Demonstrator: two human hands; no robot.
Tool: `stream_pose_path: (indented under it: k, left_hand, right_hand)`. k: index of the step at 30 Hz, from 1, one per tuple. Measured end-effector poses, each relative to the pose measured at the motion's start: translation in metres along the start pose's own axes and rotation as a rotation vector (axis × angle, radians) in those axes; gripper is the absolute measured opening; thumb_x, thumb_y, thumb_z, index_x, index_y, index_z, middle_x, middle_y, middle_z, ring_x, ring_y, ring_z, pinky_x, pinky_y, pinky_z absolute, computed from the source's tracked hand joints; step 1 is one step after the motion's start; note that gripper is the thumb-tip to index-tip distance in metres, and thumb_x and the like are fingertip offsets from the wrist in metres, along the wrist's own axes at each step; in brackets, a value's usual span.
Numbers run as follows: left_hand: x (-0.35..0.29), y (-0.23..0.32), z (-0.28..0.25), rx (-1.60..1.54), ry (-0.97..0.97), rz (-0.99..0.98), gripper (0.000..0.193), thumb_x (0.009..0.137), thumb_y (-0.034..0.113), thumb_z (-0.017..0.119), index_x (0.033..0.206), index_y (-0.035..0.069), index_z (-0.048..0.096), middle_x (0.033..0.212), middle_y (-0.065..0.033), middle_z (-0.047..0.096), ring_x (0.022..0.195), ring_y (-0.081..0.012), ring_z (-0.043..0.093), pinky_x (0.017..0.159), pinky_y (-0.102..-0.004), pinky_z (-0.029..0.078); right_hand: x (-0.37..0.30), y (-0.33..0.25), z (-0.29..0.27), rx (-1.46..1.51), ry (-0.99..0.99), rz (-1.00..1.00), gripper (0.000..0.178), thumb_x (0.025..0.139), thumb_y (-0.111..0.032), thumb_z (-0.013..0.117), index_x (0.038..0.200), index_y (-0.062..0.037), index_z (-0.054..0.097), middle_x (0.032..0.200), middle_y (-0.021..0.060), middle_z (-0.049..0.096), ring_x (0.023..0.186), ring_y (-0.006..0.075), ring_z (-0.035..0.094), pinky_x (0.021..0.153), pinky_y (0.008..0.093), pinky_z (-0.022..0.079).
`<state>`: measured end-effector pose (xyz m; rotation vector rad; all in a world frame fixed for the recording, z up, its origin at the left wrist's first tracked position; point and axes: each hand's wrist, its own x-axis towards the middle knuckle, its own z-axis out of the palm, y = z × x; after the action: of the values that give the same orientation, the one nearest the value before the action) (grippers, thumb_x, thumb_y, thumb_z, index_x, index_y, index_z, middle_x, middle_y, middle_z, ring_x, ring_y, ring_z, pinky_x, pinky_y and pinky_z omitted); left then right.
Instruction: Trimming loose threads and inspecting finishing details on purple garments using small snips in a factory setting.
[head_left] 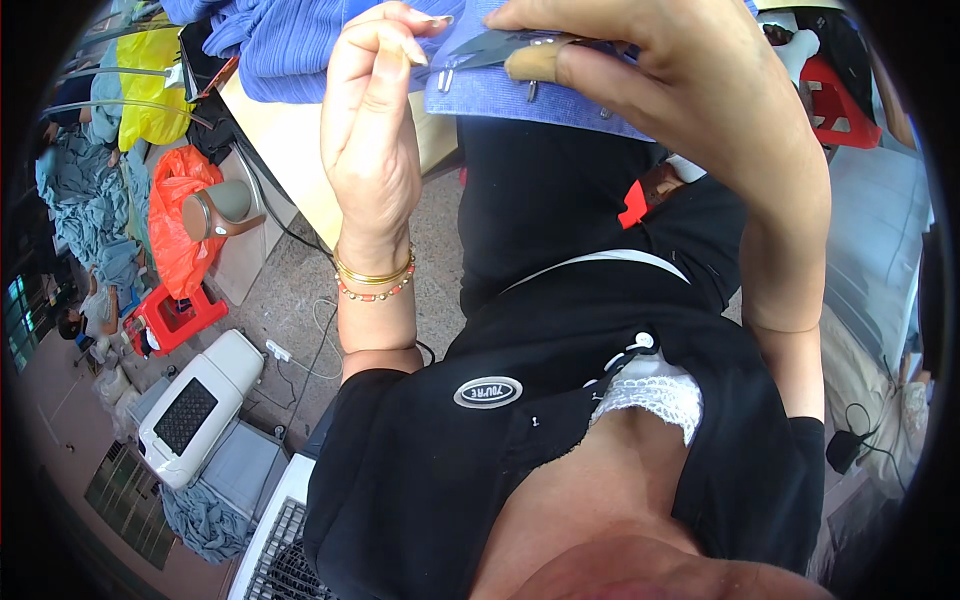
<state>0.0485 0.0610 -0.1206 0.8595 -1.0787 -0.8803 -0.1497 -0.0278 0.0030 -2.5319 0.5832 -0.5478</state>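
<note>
We hold the dark pointed tool (490,48), which looks like a small pair of snips, in the right hand (680,65), whose thumb and fingers are clamped on it; a tan cover (535,62) wraps one fingertip. The tool's long axis runs roughly crosswise, its narrow end leading out of the right hand to the left and dipping slightly toward us. That end points almost straight at the left hand (372,150), and we judge this the relation that counts: the point stops just to the right of the left thumb and forefinger, with only a narrow gap that we can make out between them.

The left hand is upright, its fingers curled and the tips of thumb and forefinger near each other. We cannot tell whether they pinch a thread or nothing at all.

The blue cloth (590,108) lies below the tool and under the right hand's fingers, its near edge running from just right of the left hand to beneath the right palm, sloping down a little as it goes. Small shiny metal pieces (445,80) sit on it close to the tool's point. Of our two hands, the left is nearer that point, while the right covers more of the cloth. Left of the left hand, we see ribbed blue fabric (290,60) over the tabletop (290,140).
</note>
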Motion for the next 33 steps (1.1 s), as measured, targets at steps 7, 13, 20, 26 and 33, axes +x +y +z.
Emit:
stream_pose_path:
  k: [7,13,20,26,33]
  left_hand:
    - [0.001,0.0,0.003,-0.007,0.0,0.02,0.018,0.102,0.013,0.042,0.108,0.0,0.054,0.126,-0.0153,0.049,0.118,-0.0265,0.052,0.101,-0.0355,0.036]
    - [0.007,0.007,0.014,0.043,0.036,0.137,0.015,0.1,0.013,0.048,0.097,0.001,0.055,0.116,-0.0146,0.053,0.111,-0.0232,0.054,0.105,-0.0383,0.035]
    - [0.004,0.025,0.032,0.703,-0.009,0.284,0.031,0.081,0.01,0.075,0.109,0.003,0.065,0.114,-0.0106,0.057,0.106,-0.0215,0.056,0.097,-0.0309,0.042]
    - [0.004,0.016,0.05,0.95,-0.108,0.447,0.029,0.069,0.011,0.084,0.098,0.012,0.076,0.1,-0.0034,0.068,0.094,-0.0188,0.06,0.081,-0.0298,0.045]
    - [0.004,0.023,0.049,1.162,-0.143,0.593,0.01,0.08,0.008,0.075,0.089,0.008,0.069,0.098,-0.004,0.067,0.094,-0.0214,0.059,0.086,-0.0327,0.043]
  right_hand:
    - [0.007,-0.003,0.006,-0.073,-0.066,-0.006,0.015,0.082,-0.016,0.069,0.086,-0.0015,0.068,0.083,0.0126,0.058,0.079,0.0307,0.061,0.071,0.0392,0.05]
    - [0.004,0.019,0.012,0.048,0.08,-0.174,0.015,0.081,-0.015,0.069,0.087,-0.0004,0.07,0.08,0.013,0.06,0.079,0.0319,0.062,0.071,0.0384,0.049]
    - [-0.033,0.046,-0.002,0.305,0.322,0.197,0.021,0.081,-0.005,0.076,0.101,0.0013,0.073,0.078,0.0026,0.065,0.071,0.0063,0.057,0.06,0.0211,0.044]
    - [-0.074,0.054,-0.005,0.268,0.313,0.219,0.024,0.08,-0.006,0.077,0.102,0.0006,0.073,0.085,0.0062,0.068,0.073,0.0095,0.059,0.063,0.0218,0.046]
    - [-0.09,0.049,0.005,0.347,0.304,0.148,0.032,0.076,-0.009,0.082,0.105,0.0003,0.072,0.082,0.0064,0.063,0.07,0.0119,0.056,0.058,0.024,0.042]
